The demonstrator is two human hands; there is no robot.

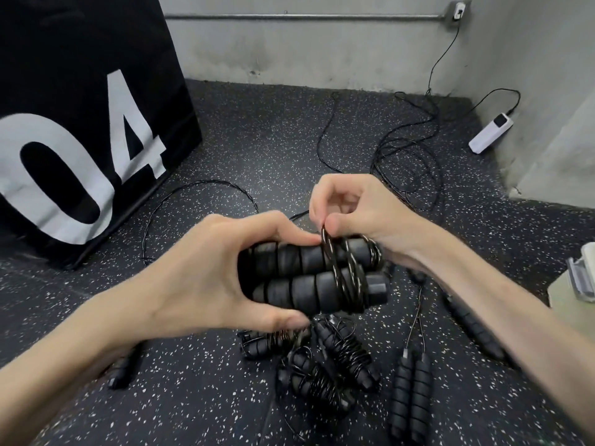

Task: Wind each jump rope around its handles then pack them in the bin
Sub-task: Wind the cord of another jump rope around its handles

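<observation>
Left hand (206, 272) gripped two paired handles (309, 275) above the floor (257, 140); right hand (357, 214) pinched the rope (335, 268) coiled around their right end. Wound ropes (325, 365) lay below.

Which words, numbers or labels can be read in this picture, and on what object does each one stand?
"04": large white digits on the black panel standing at the left; the 0 is cut off by the picture's edge.
White power bank by the right wall: it has a dark patch, but any text there is too small to read.
Handles held by the left hand and right hand: no readable marking.
</observation>
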